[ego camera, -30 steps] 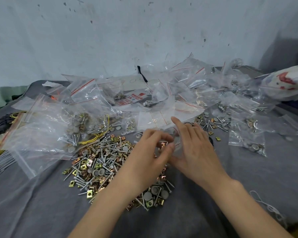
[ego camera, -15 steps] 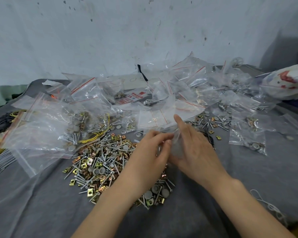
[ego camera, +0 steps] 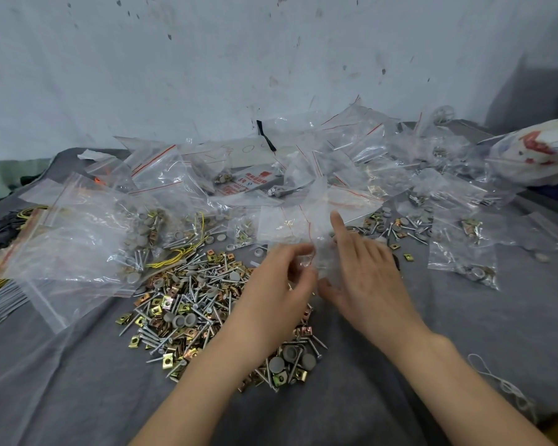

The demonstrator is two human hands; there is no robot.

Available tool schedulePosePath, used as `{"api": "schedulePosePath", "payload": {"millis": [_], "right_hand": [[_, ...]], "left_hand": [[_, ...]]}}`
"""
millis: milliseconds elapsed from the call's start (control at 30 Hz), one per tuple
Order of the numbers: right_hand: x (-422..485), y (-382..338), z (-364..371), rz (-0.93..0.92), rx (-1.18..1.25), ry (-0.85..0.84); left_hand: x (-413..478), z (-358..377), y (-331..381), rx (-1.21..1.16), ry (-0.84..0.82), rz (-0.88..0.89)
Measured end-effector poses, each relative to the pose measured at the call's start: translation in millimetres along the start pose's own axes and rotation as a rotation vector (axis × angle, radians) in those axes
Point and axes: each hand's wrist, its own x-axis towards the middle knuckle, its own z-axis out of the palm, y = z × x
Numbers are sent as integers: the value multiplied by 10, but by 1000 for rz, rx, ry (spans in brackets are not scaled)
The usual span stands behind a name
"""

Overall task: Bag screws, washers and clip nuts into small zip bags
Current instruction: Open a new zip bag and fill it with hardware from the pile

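- Head view: the small zip bag (ego camera: 319, 257) between my hands was a clear, crinkled blur, and I could not make out what it held.
- My left hand (ego camera: 281, 284) pinched its edge between thumb and forefinger.
- My right hand (ego camera: 368, 278) kept its forefinger straight, thumb under the bag; whether it gripped, I cannot tell.
- Silver screws, grey round washers and brassy square clip nuts lay in a loose pile (ego camera: 187, 304) on grey cloth (ego camera: 78, 381), partly hidden under my left forearm.
- Both hands stayed where they were half a second before.

Forearms converge; left hand (ego camera: 279, 284) pinches a clear bag (ego camera: 320, 256), right hand (ego camera: 369, 278) holds it, index finger straight.
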Motion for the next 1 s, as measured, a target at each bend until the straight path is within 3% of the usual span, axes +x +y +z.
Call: {"api": "schedulePosePath", "payload": {"millis": [267,467,633,867,1000], "right_hand": [[-16,-12,-22,-79,-61,-2],[-15,-15,-32,-93,-124,-21],[-12,-33,-33,-116,-112,-6],[-18,-19,-25,-169,-59,-27],[-17,5,-20,-117,-9,-11]], "left_hand": [[48,-28,17,-362,-86,-264],[13,-3,37,-289,-189,-302],[37,21,85,-681,-218,-487],[16,20,104,-773,-338,-541],[37,10,115,-914,-297,-557]]}}
